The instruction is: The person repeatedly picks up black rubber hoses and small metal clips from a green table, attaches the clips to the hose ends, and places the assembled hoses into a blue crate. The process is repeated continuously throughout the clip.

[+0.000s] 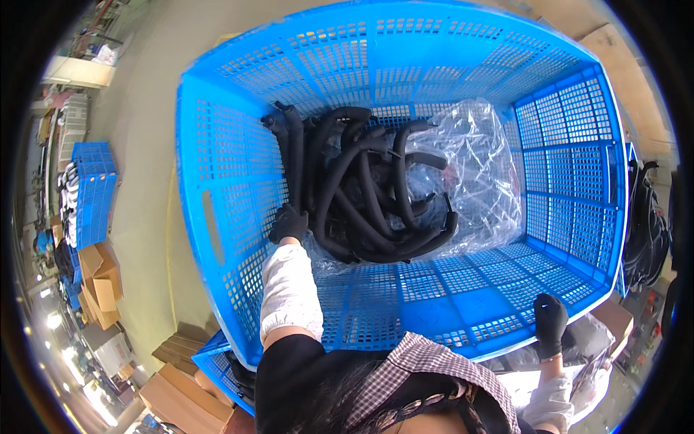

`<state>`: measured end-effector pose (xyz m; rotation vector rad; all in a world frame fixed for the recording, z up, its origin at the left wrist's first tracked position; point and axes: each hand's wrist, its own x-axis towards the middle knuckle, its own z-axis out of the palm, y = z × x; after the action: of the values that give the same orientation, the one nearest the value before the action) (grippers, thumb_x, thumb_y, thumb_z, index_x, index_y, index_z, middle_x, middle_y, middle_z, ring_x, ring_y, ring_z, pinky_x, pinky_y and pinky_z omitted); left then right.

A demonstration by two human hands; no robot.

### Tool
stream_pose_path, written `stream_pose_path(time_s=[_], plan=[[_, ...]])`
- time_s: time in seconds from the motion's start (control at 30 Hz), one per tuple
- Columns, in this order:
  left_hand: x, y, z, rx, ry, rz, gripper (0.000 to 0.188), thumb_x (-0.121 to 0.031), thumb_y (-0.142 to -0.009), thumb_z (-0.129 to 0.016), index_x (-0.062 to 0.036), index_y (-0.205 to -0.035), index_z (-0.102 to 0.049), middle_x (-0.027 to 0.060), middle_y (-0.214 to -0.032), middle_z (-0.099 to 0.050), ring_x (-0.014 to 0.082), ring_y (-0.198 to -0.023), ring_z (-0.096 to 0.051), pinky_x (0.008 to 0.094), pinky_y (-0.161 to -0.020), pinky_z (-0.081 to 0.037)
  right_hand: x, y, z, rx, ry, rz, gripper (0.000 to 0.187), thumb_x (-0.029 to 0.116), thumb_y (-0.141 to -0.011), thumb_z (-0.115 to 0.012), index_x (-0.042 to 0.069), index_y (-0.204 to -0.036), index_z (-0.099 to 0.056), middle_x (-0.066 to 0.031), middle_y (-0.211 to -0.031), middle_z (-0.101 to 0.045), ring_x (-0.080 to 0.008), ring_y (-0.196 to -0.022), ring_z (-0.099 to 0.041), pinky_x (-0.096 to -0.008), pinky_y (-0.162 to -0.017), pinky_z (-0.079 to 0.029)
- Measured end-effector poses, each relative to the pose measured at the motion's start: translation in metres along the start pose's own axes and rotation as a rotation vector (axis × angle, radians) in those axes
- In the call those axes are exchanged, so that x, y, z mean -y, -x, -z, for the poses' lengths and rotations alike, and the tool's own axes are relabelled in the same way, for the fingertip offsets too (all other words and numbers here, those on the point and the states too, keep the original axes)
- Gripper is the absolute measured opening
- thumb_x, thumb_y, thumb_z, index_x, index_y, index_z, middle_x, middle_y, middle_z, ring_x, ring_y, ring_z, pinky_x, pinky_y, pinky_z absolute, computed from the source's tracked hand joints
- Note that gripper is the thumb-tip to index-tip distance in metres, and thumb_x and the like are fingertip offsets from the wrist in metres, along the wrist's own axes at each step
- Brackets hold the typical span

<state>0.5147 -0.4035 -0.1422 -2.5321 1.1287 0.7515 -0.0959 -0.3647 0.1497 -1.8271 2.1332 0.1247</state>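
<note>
A large blue plastic crate (pixel 434 307) with latticed walls opens in front of me. Inside lies a tangle of bent black foam-covered tubes (pixel 372 184), with clear plastic film (pixel 481 170) beneath and to their right. My left hand (pixel 290 223), black-gloved below a white sleeve cover, reaches in at the left. Its fingers close around the lower end of a long, nearly straight tube (pixel 295 155) by the left wall. My right hand (pixel 551 320), also black-gloved, is curled into a fist at the near right rim; whatever its fingers hold is hidden.
Cardboard boxes (pixel 184 398) and another blue crate (pixel 213 354) stand at the lower left. A blue crate with white items (pixel 94 192) sits farther left across the floor. Black hose-like pieces (pixel 643 224) hang beyond the right wall. Dark plastic bags (pixel 585 336) lie by my right arm.
</note>
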Motion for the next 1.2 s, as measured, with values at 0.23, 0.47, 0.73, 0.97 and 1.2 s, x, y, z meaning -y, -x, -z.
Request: stream_pose_path(time_s=[0.23,0.47,0.73,0.97,1.2], plan=[[0.007,-0.074,-0.041,0.201,0.052,-0.007,0.06,-0.053,-0.074,-0.07,-0.0078,-0.113,-0.068,0.02,-0.119,-0.064,0.0366,-0.109,-0.061,0.0443,-0.093,-0.05,0.008,-0.005,-0.007,0.053,0.165,-0.05,0.013,0.018,-0.084,-0.065,0.007,-0.088,-0.071,-0.0114,-0.083,-0.069,-0.0256,-0.068,-0.066,-0.0361,-0.061,-0.05],[0.023,-0.042,-0.079,0.184,0.428,0.011,0.044,-0.032,-0.075,-0.072,-0.0008,-0.105,-0.065,0.0266,-0.105,-0.064,0.0398,-0.096,-0.063,0.0469,-0.082,-0.051,0.02,-0.003,-0.008,0.111,0.174,-0.129,0.017,0.02,-0.084,-0.057,0.009,-0.084,-0.07,-0.0134,-0.084,-0.067,-0.0329,-0.079,-0.063,-0.0418,-0.068,-0.049],[-0.008,0.052,-0.141,-0.296,0.326,0.022,0.071,-0.041,-0.079,-0.069,0.0061,-0.13,-0.05,0.0287,-0.126,-0.055,0.0403,-0.117,-0.054,0.0463,-0.103,-0.041,0.018,-0.011,-0.004,0.233,0.135,-0.143,0.017,0.024,-0.082,-0.067,0.008,-0.088,-0.071,-0.0121,-0.09,-0.069,-0.0276,-0.074,-0.067,-0.0375,-0.064,-0.051],[-0.018,0.056,-0.131,-0.096,0.649,-0.155,0.079,-0.032,-0.078,-0.075,0.0037,-0.138,-0.038,0.026,-0.132,-0.049,0.0426,-0.119,-0.05,0.0451,-0.102,-0.041,0.036,-0.078,-0.073,0.641,0.131,0.086,0.046,0.044,-0.085,-0.067,0.003,-0.107,-0.07,-0.0208,-0.109,-0.067,-0.0366,-0.101,-0.064,-0.0419,-0.091,-0.049],[-0.02,0.036,-0.147,0.297,1.064,-0.137,0.092,-0.032,-0.069,-0.087,0.0008,-0.139,-0.037,0.0222,-0.136,-0.046,0.0373,-0.126,-0.045,0.0422,-0.098,-0.047,0.112,-0.208,-0.27,0.737,-0.502,0.51,0.051,0.028,-0.092,-0.064,0.001,-0.133,-0.047,-0.0173,-0.118,-0.062,-0.032,-0.11,-0.059,-0.0387,-0.093,-0.047]])
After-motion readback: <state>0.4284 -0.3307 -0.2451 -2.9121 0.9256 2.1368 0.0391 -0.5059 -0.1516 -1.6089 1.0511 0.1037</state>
